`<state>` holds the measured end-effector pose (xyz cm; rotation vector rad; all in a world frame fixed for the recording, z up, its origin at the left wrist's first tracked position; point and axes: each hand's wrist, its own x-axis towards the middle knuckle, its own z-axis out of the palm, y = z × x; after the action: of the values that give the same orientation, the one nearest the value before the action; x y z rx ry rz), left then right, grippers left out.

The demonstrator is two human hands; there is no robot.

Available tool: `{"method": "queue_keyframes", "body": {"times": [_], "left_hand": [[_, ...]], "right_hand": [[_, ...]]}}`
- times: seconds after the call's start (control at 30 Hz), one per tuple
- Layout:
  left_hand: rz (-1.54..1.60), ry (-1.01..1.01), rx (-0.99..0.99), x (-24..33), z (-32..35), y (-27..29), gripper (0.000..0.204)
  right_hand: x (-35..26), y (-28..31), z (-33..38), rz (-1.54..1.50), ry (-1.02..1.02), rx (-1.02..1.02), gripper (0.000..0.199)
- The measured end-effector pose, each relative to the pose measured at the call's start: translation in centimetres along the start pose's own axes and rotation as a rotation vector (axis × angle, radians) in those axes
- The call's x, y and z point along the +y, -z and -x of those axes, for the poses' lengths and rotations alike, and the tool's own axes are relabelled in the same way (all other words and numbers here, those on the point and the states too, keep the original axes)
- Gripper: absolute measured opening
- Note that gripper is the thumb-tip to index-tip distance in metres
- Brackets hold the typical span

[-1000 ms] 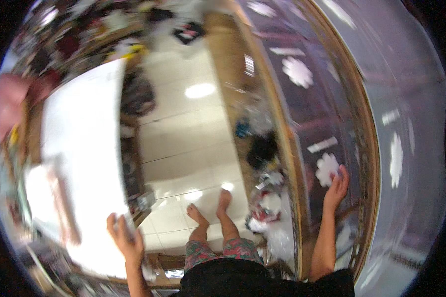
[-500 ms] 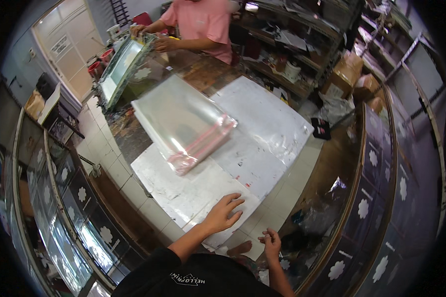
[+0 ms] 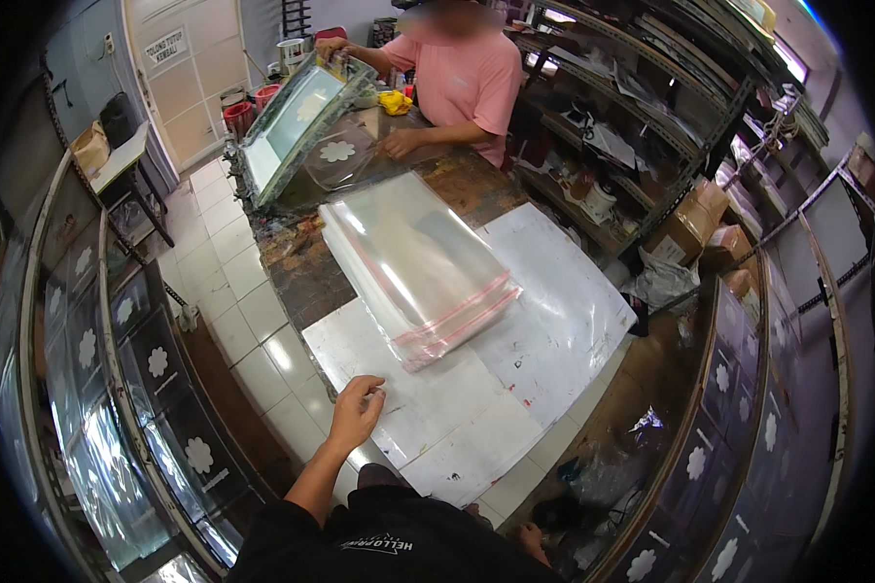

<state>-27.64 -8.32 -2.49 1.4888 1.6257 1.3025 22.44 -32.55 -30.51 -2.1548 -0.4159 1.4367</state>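
Note:
A stack of clear plastic bags with pink strips along its near end lies on white sheets covering the near part of the table. My left hand hovers over the near left edge of these sheets, short of the stack. Its fingers are loosely bent and slightly apart, with nothing seen in them. Down at the lower edge, right of my body, only a bit of my right hand shows; its fingers cannot be made out.
Across the table a person in a pink shirt tilts up a printing frame with one hand. The other hand rests by a clear sheet bearing a white flower. Racks of flower-printed sheets flank me; shelves stand at the back right.
My left hand has moved left, its fingers bending more. My right hand has dropped lower. The co-worker's one hand has left the frame and come down by the clear sheet. My view has shifted.

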Motion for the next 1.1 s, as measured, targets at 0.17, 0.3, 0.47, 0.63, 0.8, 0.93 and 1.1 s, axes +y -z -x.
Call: {"method": "queue_keyframes", "body": {"times": [0.17, 0.3, 0.47, 0.63, 0.8, 0.93, 1.1], "left_hand": [[-0.022, -0.114, 0.098, -0.3, -3.4, 0.6, 0.019], [0.030, -0.196, 0.159, 0.4, -7.4, 1.6, 0.025], [-0.470, -0.462, 0.375, 1.7, -15.4, 2.7, 0.066], [-0.857, -0.566, 0.252, 1.8, -24.4, 2.9, 0.096], [-1.087, -0.637, -0.214, -1.3, -27.9, 0.6, 0.067], [-1.015, -0.851, -0.272, 0.9, -26.4, -3.9, 0.030], [-0.809, -1.186, -0.285, 3.7, -17.6, -8.6, 0.037]], "right_hand": [[-7.1, -3.3, 8.2, 0.172, -0.026, 0.013, 0.029], [-8.1, -4.7, 9.1, 0.128, 0.051, -0.016, 0.031], [-6.3, -4.7, 7.4, 0.075, 0.099, -0.030, 0.031], [-3.7, -3.3, 7.0, -0.026, 0.042, 0.027, 0.032], [-0.5, -2.9, 6.9, -0.041, -0.008, 0.044, 0.035], [2.3, -3.8, 8.6, -0.081, 0.040, 0.122, 0.025], [-4.2, -5.0, 9.8, -0.445, 0.261, 0.157, 0.028]]}}
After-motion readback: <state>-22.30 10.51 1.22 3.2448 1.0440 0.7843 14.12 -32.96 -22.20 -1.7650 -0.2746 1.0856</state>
